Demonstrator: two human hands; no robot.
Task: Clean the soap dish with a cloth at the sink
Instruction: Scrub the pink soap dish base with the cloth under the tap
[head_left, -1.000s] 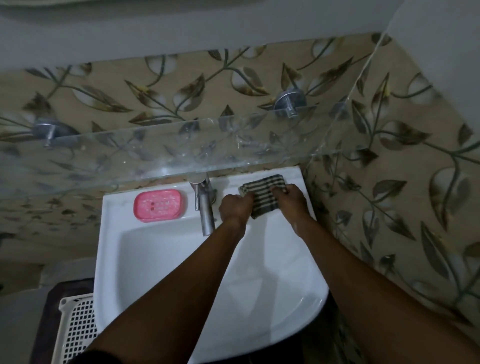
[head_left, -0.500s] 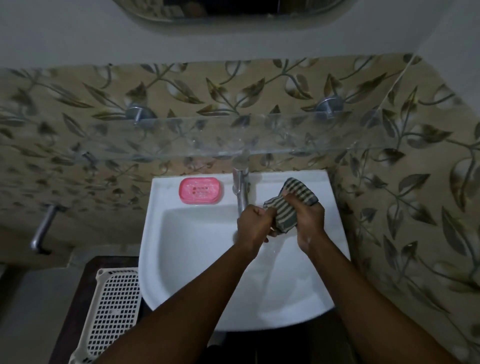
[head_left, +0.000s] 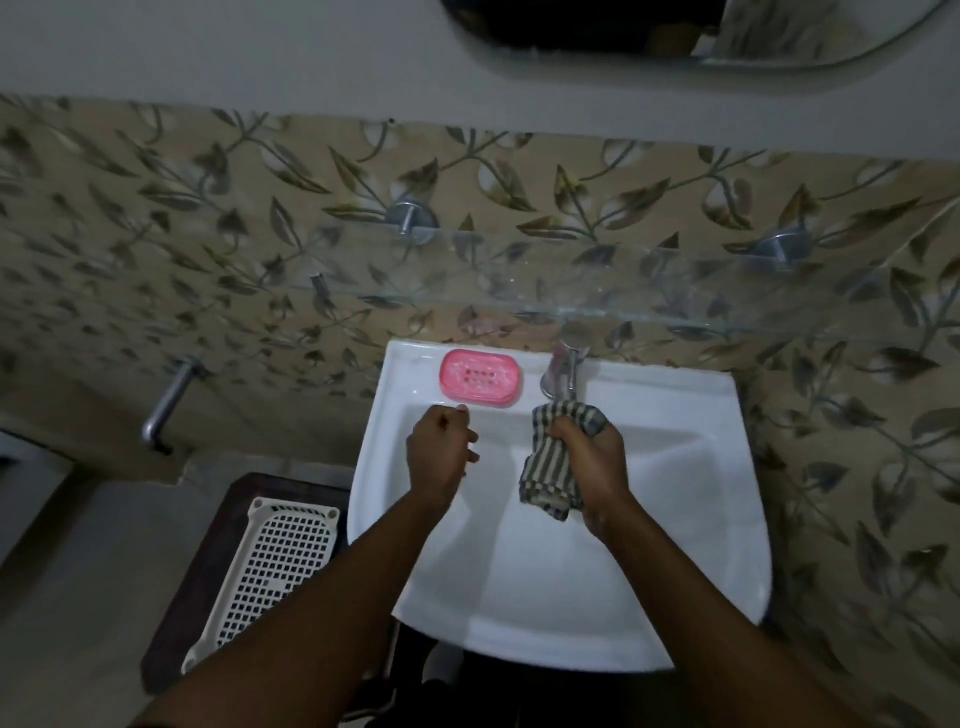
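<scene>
Two bare hands reach over a white ceramic wall-hung sink (head_left: 727, 519). Far left, a white perforated plastic basket (head_left: 270, 566) rests on a dark stool beside the basin, below a metal wall tap (head_left: 169, 402). On the sink's back ledge, left of the faucet, lies the pink oval plastic soap dish (head_left: 480, 382), flat, with slots in its middle. Just in front of it, the left hand (head_left: 439, 454) hovers with fingers loosely curled, grasping nothing; its knuckles are near the dish's front edge, and contact cannot be told. The chrome faucet (head_left: 563, 371) stands at the ledge's centre. Right under its spout, the right hand (head_left: 597, 467) is clenched around a dark-and-light striped cloth (head_left: 548, 467), bunched, with its folded end hanging down over the bowl. Above, a clear glass shelf (head_left: 623, 291) spans the leaf-patterned tiles.
</scene>
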